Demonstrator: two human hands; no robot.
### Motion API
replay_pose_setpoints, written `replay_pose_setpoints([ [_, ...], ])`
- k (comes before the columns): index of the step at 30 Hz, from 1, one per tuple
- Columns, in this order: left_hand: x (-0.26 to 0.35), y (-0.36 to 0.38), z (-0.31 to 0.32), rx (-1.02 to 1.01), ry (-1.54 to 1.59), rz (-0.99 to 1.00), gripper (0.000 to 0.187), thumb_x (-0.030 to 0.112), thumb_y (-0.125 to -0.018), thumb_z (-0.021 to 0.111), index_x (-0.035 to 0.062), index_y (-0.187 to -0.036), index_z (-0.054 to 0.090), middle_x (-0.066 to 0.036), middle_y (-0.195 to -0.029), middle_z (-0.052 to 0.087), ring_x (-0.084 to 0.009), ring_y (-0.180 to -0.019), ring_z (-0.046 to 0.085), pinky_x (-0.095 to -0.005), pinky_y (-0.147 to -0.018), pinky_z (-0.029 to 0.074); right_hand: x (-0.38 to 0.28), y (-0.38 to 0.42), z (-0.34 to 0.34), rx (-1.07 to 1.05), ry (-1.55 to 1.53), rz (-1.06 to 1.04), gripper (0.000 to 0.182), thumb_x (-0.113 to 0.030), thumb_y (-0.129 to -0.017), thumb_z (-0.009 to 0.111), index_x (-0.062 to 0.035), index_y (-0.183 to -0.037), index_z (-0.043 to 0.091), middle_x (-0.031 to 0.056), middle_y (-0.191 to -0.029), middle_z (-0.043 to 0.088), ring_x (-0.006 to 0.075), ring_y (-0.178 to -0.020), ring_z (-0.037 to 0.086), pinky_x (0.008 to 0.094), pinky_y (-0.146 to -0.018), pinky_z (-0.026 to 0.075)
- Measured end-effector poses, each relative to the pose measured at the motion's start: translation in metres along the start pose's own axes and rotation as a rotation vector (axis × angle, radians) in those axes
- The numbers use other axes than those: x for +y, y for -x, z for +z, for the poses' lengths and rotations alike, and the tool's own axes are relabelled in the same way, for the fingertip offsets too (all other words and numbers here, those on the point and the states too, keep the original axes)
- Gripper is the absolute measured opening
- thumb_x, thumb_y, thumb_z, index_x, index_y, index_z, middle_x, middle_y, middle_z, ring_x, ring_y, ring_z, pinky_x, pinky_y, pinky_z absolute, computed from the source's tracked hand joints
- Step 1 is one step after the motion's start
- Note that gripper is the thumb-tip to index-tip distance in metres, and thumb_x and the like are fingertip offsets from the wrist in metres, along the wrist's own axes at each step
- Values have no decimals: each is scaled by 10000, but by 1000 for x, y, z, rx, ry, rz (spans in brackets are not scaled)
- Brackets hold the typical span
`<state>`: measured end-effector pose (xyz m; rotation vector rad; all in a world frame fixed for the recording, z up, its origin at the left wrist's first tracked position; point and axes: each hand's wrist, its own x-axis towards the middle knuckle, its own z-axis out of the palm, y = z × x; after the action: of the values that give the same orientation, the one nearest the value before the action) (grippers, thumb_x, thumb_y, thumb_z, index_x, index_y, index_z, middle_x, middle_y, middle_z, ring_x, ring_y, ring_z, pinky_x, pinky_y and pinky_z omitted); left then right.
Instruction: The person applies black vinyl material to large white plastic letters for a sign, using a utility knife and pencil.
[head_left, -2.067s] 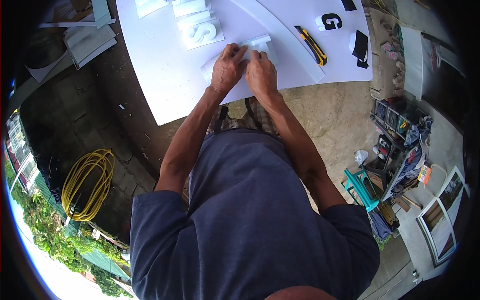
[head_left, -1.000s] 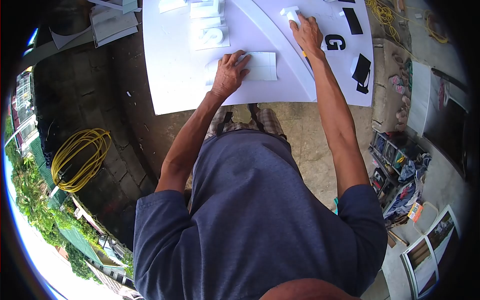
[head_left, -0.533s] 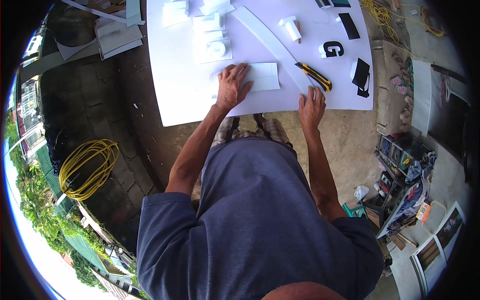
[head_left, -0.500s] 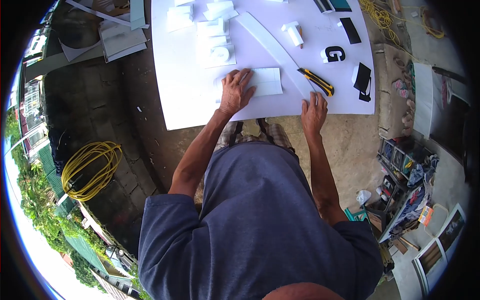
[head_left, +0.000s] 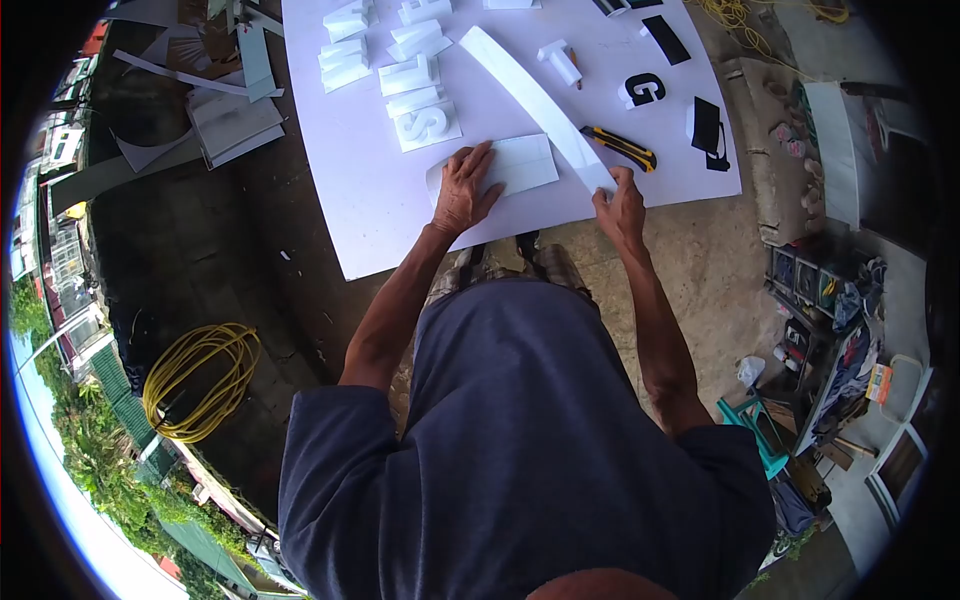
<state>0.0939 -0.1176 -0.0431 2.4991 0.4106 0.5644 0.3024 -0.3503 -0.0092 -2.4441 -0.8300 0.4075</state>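
Observation:
My left hand lies with fingers spread on a pale rectangular sheet near the table's front edge. Pinched in my right hand is the near end of a long white strip, which reaches away toward the far side. A yellow and black utility knife rests just right of the strip. Beyond my left hand sit several white raised letters on paper, among them an S-shaped letter. Right of the knife's far end is a black-faced letter G.
The white table ends close to my body. On its right lie black pieces, and a white T-shaped piece is farther back. Offcut sheets are piled at the left, above a coiled yellow hose. Shelves stand at right.
My right hand has closed on the strip's near end, which is now raised a little. The sheet under my left hand has turned slightly. My view has shifted too.

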Motion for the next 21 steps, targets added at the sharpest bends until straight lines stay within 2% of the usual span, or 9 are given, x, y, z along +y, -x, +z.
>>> replay_pose_setpoints([
  [2,0,-2,2,-12,10,15,647,229,-805,791,6,-1364,555,-101,-1513,467,-343,-1256,479,-484,-1015,433,-9,9,-1,140,-34,-132,498,-166,-817,751,-37,-1225,496,199,-1075,648,399,-971,666,461,-827,531],
  [3,0,-4,2,-20,11,26,647,228,-802,795,1,-1360,556,-104,-1512,466,-344,-1255,480,-487,-1018,435,-15,15,-3,142,-29,-122,498,-166,-817,751,-37,-1225,496,199,-1075,648,399,-971,666,461,-827,531],
  [8,-1,-15,13,-30,82,50,644,238,-819,796,-8,-1365,559,-136,-1505,481,-381,-1280,475,-504,-1080,413,-38,51,4,56,-296,80,568,-225,-833,793,-33,-1288,513,212,-1126,651,378,-978,667,446,-845,532],
  [11,2,-19,17,-17,114,65,677,219,-802,808,-26,-1368,529,-162,-1493,461,-395,-1288,463,-502,-1100,404,-50,79,24,79,-292,45,598,-248,-832,808,-31,-1304,512,219,-1147,643,389,-1005,659,444,-859,529],
  [12,4,-23,16,-12,147,18,693,206,-799,803,-36,-1376,505,-175,-1479,446,-400,-1294,452,-506,-1100,397,-50,87,36,130,-300,-41,605,-253,-834,806,-24,-1309,510,227,-1167,627,394,-1042,645,448,-873,524],
  [13,6,-24,15,-9,179,-32,710,192,-795,797,-46,-1383,480,-188,-1465,431,-405,-1300,441,-510,-1099,389,-49,94,48,133,-296,-26,605,-253,-834,806,-24,-1309,510,227,-1167,627,394,-1042,645,448,-873,524],
  [14,7,-22,15,-14,225,-76,688,114,-801,748,-46,-1395,441,-215,-1448,406,-429,-1305,427,-514,-1106,384,-53,101,58,156,-271,-48,601,-243,-834,799,-24,-1312,507,224,-1170,605,399,-1040,636,456,-873,520],
  [18,3,-22,16,76,354,-90,594,7,-801,626,-46,-1370,465,-212,-1456,386,-453,-1290,421,-523,-1104,384,-60,124,86,136,-160,-24,620,-218,-833,777,-32,-1342,476,210,-1149,538,416,-1007,616,495,-832,526],
  [21,3,-23,12,-49,182,-3,553,42,-822,632,-38,-1352,496,-190,-1455,390,-436,-1274,430,-521,-1100,388,-74,134,96,152,-124,10,637,-248,-850,793,-45,-1357,463,208,-1148,529,424,-964,625,511,-785,538],
])
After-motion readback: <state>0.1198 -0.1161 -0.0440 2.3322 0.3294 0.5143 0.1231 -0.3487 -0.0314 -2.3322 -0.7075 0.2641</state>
